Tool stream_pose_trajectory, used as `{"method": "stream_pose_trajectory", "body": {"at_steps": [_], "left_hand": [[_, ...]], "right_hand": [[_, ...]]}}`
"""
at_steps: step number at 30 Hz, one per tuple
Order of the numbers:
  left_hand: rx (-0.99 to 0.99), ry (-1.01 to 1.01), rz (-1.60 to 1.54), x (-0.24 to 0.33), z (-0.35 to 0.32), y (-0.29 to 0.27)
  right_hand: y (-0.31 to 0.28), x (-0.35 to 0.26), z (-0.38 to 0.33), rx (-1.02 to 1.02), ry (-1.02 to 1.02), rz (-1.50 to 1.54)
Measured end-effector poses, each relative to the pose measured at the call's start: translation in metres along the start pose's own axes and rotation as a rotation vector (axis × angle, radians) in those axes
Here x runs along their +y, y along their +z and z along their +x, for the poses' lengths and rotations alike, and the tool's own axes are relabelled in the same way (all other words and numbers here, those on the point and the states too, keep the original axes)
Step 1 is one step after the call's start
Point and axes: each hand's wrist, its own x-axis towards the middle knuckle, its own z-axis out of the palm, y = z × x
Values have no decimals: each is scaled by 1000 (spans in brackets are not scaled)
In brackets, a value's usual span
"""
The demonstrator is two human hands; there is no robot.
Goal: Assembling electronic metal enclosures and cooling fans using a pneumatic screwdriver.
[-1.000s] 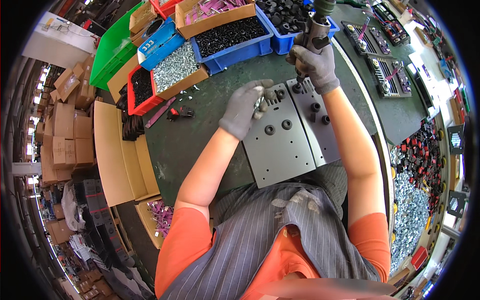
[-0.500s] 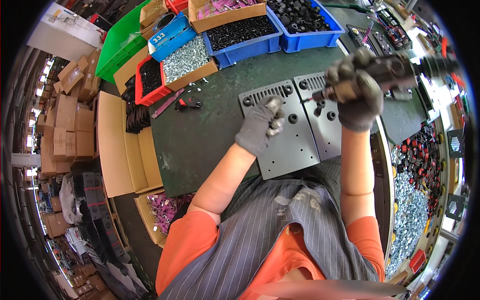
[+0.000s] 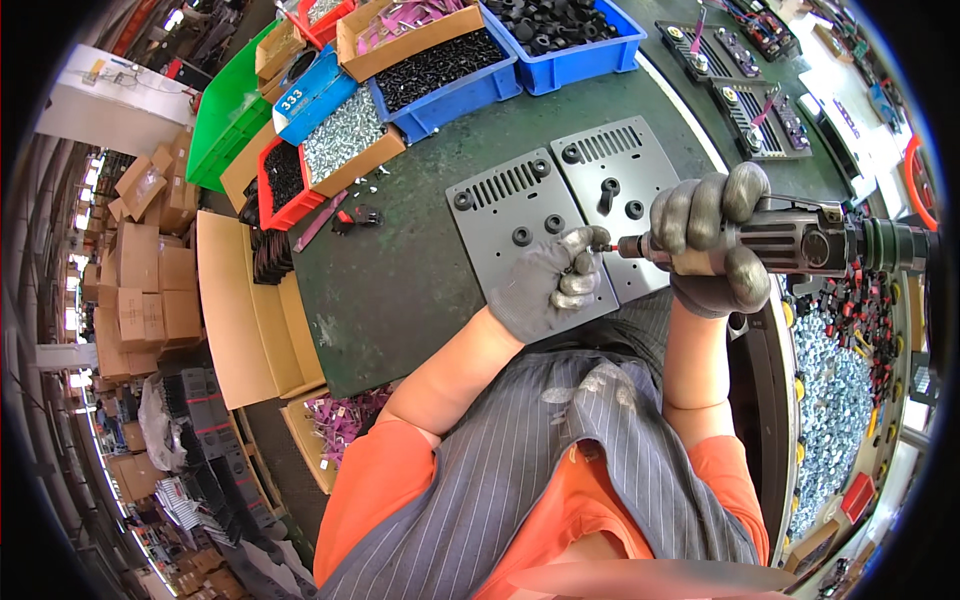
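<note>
R hand [image 3: 715, 240] clamped on pwr driver [image 3: 800, 243] lying 3-to-9 o'clock, bit [image 3: 614, 248] just beside curled L hand [image 3: 548, 285], contents unclear.

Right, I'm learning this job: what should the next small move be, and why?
Perhaps use the left hand to settle the small dark piece squarely at the tip of the power driver: the fingertips are right there, and the right hand holds the driver sideways, not yet pointed down at the grey panels.

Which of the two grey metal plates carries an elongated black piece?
The right grey metal plate: the elongated black piece is on it, while the left plate shows only round black fittings.
</note>
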Motion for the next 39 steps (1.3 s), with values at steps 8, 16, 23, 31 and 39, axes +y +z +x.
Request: {"method": "stream_pose_trajectory", "body": {"at_steps": [8, 16, 23, 31, 39], "left_hand": [[262, 396, 1368, 43, 37, 10], [-140, -23, 2490, 100, 109, 17], [232, 177, 2221, 99, 163, 21], [341, 234, 2060, 77, 192, 4], [441, 278, 2187, 72, 193, -5]], "right_hand": [[-36, -26, -20, 410, -61, 73], [-73, -39, -15, 488, -13, -46], [-100, -29, 30, 632, -19, -545], [-134, 17, 83, 529, -5, -639], [-145, 49, 82, 408, 249, -890]]}}
